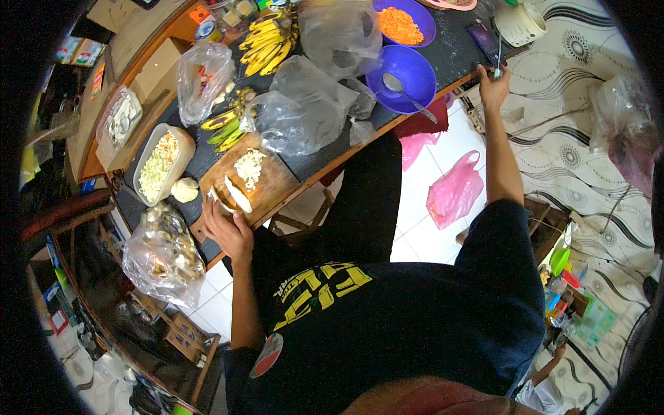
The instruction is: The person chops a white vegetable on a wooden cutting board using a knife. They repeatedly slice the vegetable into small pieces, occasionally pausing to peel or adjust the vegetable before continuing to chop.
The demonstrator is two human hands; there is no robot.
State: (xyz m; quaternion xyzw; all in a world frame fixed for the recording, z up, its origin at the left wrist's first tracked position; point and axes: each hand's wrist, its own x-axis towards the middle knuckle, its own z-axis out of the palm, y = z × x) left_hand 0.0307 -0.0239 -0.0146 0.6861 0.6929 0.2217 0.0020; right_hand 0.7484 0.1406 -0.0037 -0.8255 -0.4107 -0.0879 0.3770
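Observation:
My left hand (228, 231) is at the near left part of a wooden cutting board (280, 179), thumb apart from the fingers. Its fingertips reach a white slice (224, 202) of food; whether they press on it is hard to tell. Beside that slice lies a longer white wedge (237, 194), and behind both is a heap of chopped pale pieces (250, 167). Far to the right, by the table's corner, my right hand (494, 91) grips a knife (499, 62) by its light blue-green handle, the blade pointing away from me.
A plastic tub (184, 161) of shredded vegetables and a pale round lump (185, 190) stand left of the board. Plastic bags (306, 114), bananas (267, 44), a purple bowl (415, 67) with a spoon (399, 88), and a phone (482, 44) lie along the table. A pink bag (455, 189) is on the floor.

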